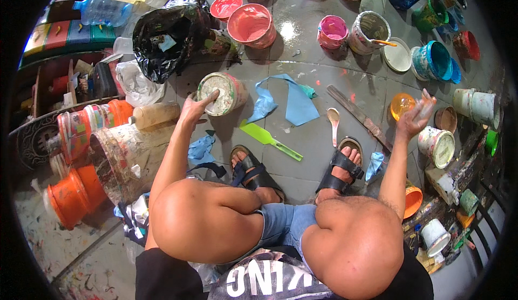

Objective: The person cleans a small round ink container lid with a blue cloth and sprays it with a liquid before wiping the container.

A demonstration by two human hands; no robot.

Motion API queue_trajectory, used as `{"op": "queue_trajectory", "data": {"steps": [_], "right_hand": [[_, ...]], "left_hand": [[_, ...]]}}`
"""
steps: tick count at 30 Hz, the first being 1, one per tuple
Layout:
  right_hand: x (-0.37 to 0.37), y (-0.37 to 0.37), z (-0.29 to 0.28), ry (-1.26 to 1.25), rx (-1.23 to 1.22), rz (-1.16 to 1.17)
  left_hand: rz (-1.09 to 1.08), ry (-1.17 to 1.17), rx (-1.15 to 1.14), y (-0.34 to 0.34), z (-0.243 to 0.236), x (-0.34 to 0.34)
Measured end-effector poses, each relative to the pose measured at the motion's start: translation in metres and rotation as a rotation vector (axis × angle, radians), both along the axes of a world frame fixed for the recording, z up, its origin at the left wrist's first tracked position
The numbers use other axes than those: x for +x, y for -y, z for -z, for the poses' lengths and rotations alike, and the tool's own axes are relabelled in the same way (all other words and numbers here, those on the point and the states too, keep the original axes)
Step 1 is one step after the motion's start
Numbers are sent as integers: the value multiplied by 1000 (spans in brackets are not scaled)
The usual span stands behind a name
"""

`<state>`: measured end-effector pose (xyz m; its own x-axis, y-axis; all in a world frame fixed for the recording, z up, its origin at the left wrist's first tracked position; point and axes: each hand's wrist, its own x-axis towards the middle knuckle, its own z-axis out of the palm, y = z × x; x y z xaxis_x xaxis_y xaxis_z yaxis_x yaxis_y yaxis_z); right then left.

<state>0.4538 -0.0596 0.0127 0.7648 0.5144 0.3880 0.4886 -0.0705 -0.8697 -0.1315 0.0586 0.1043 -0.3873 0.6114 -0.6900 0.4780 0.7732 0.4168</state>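
My left hand (195,108) grips the near left edge of a lidded paint tub (237,92), one finger or thumb lying across its smeared pale lid. The other fingers are partly hidden beside the tub. My right hand (416,117) is raised at the right, fingers apart, with nothing visible in it. Just beyond its fingers is a translucent orange round container (401,104); whether they touch I cannot tell. On the floor between my hands lie a bright green spatula (264,137), a pale spoon (334,124), blue scraps (299,106) and a paint-stained wooden stick (359,115).
Beyond stand an open coral paint bucket (251,27), a pink tub (332,32) and a grey bucket (369,33) with a brush across it. A black plastic bag (167,43) and a large stained bucket (129,159) are at left. A white-lidded tub (436,147) lies at right.
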Motion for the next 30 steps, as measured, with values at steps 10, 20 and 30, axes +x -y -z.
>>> {"op": "queue_trajectory", "data": {"steps": [10, 20, 30], "right_hand": [[-163, -7, -119, -236, -213, -1129], [-273, -2, -92, 181, -392, -1292], [-279, -25, -130, 95, -362, -1367]], "left_hand": [[-307, 347, -17, 39, 21, 33], [-271, 386, 4, 51, 19, 46], [-752, 363, 453, 76, 41, -3]]}}
